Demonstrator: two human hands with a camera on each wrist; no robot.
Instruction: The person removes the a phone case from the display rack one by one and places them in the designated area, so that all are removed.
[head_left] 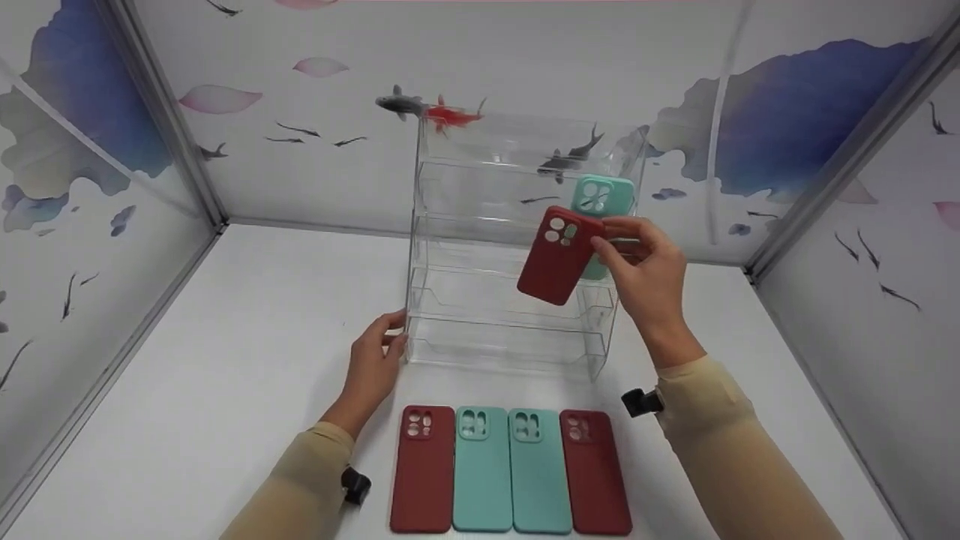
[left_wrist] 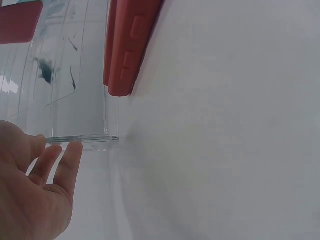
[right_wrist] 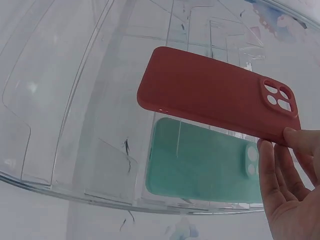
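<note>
My right hand pinches a red phone case near its camera-hole end, thumb in front. The case hangs tilted in front of the upper right part of a clear acrylic rack with several tiers. Directly behind it, a mint phone case stands in the rack, partly covered by the red one and my fingers. At the rack's lower left side, my left hand touches the side panel with its fingertips. The right wrist view shows the red case beside the mint case.
Before the rack, a row of phone cases lies on the white table: a red case, a mint case, another mint case and a red case. Printed wall panels enclose the back and sides.
</note>
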